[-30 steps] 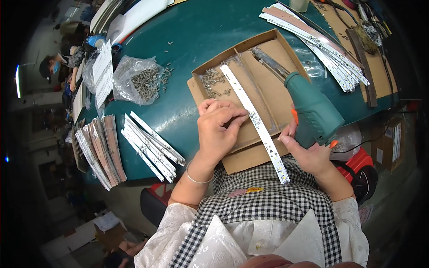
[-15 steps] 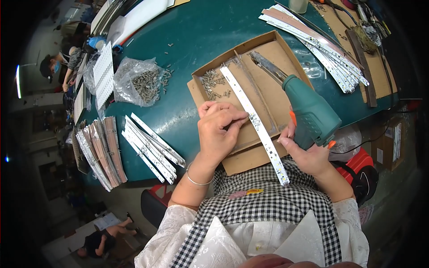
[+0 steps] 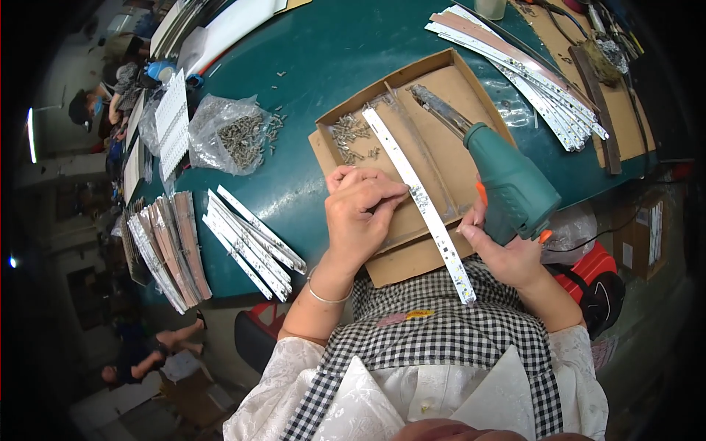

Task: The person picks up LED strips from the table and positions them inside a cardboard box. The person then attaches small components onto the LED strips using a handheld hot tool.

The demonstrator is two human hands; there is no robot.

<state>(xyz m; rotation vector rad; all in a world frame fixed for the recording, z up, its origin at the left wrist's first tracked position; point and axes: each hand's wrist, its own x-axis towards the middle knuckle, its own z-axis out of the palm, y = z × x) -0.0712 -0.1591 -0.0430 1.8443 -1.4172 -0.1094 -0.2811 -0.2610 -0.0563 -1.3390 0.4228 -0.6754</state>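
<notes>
The long white LED strip [image 3: 419,200] lies diagonally across the shallow cardboard tray [image 3: 441,81] in the centre of the frame, its lower end jutting past the tray's near edge toward the person's checked apron [image 3: 448,334]. The left hand [image 3: 358,220] rests on the tray just left of the strip, fingertips pinched together at the strip's edge; its grip is narrow, and whether a screw sits between the fingertips cannot be told. The right hand [image 3: 507,253] is closed around the handle of the green electric screwdriver [image 3: 507,180], whose bit points up and left over the tray, near the strip but seemingly not on it.

Because so much of the strip overhangs unsupported, pressure from the driver could likely tip or swivel it, and the left hand's light pinch may not stop that. The fingertips sit just beside the strip, so a bit that skates off the smooth white face could catch them. A small screw held that way could also drop among the loose screws [image 3: 351,136] heaped in the tray's upper left corner.

Further out on the green counter [image 3: 331,59], a clear bag of screws [image 3: 232,136] lies upper left, a bundle of more strips [image 3: 254,242] lower left, another bundle [image 3: 529,73] upper right. The driver's cord [image 3: 588,246] trails off right and could drag.
</notes>
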